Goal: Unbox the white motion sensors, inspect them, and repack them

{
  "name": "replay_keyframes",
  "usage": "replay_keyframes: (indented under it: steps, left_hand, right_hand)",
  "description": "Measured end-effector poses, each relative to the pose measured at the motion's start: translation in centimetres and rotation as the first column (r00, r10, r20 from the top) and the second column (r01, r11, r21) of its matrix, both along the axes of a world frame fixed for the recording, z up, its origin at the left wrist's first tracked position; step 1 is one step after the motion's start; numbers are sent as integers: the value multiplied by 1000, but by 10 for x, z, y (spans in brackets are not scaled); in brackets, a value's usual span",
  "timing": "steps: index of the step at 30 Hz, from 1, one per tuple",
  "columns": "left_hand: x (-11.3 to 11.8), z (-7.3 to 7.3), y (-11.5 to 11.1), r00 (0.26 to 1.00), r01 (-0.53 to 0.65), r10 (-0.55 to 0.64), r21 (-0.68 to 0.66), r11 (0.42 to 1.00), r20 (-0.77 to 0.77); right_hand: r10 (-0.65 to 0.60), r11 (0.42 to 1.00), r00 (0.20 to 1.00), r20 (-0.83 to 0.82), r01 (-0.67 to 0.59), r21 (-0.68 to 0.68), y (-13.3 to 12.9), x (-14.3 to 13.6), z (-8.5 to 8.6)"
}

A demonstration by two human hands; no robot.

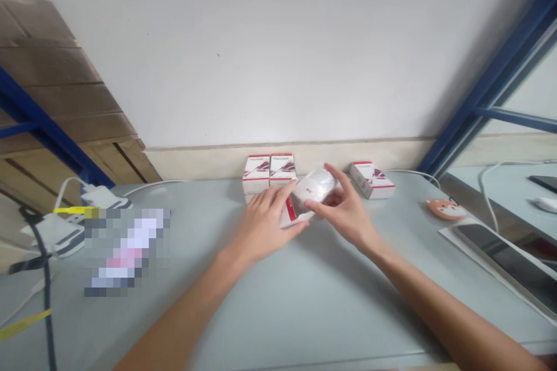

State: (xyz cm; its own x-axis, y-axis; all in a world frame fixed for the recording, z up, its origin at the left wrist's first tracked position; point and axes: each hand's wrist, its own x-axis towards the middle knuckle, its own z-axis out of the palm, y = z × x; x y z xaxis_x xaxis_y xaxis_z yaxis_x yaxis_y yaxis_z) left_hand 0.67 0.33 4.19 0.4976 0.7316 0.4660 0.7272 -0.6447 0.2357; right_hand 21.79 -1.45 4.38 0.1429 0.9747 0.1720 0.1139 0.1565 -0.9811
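My left hand (263,217) is closed around a small white and red cardboard box (290,208) near the middle of the table. Between the thumb and fingers of my right hand (343,206) is a white rounded item in clear plastic wrap (317,184), with a small red mark on it. This wrapped item lies right against the box's end; whether part of it is inside the box cannot be made out. Just behind my left hand stand two similar boxes, a left one (256,173) and a right one (282,167), side by side. Another such box (372,179) lies to the right.
White power strips (72,237) with plugs and cables lie at the left, beside a blurred-out device (128,252). On the right are an orange animal-faced item (444,208) and a dark phone-like slab (500,255). A white wall and blue frame posts (478,87) bound the table.
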Motion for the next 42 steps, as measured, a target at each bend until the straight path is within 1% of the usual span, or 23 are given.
replay_keyframes:
  steps: [3,6,9,12,14,17,19,21,23,26,28,29,31,34,37,39,42]
  left_hand:
    - [1,-3,-1,999,1,0,43,999,-33]
    - [1,-4,0,999,0,3,63,998,-47]
    - [2,-4,0,999,-10,12,60,998,-47]
    - [3,-5,0,998,-22,23,32,999,-55]
    - [4,-6,0,999,-33,33,5,999,-43]
    - [5,-8,0,999,-40,40,1,999,-13]
    - [6,-11,0,999,-39,39,7,999,3]
    - [7,-14,1,999,-49,49,16,999,16]
    - [7,-16,1,996,-81,79,39,996,34]
    - [7,-20,2,990,-119,114,71,990,81]
    - [7,-22,4,988,-113,103,86,990,118]
    - [7,-23,5,987,-99,86,92,991,135]
    - [7,-26,6,983,-76,58,101,992,174]
    - [9,-29,5,970,-75,52,89,993,238]
    - [11,-30,3,959,-73,49,77,994,278]
    - [13,-29,3,948,-79,55,62,995,314]
    - [15,-27,3,912,-91,76,18,996,403]
  right_hand:
    - [10,1000,999,-42,-10,4,1,-2,-3]
    - [87,996,992,-96,-90,-25,2,1,-4]
    - [179,979,974,-141,-191,-76,1,5,-2]
    - [264,948,948,-175,-289,-133,-2,8,2]
    - [292,938,936,-194,-320,-131,-4,8,3]
    - [261,957,943,-204,-282,-76,-4,3,0]
    - [218,972,953,-210,-232,-44,-2,-1,-6]
    - [207,977,955,-211,-215,-13,0,-3,-13]
    - [237,972,956,-173,-234,36,2,-3,-18]
    - [281,955,960,-25,-276,112,1,0,-20]
    - [297,941,953,60,-303,149,-2,1,-19]
    - [298,937,952,71,-306,166,-3,1,-18]
    - [284,940,958,35,-285,188,-6,-1,-18]
    - [238,956,969,-66,-221,195,-6,-4,-21]
    - [227,957,971,-71,-208,201,-3,-4,-23]
    - [247,949,969,3,-243,200,-3,-3,-21]
    - [254,940,949,185,-287,182,-8,0,-16]
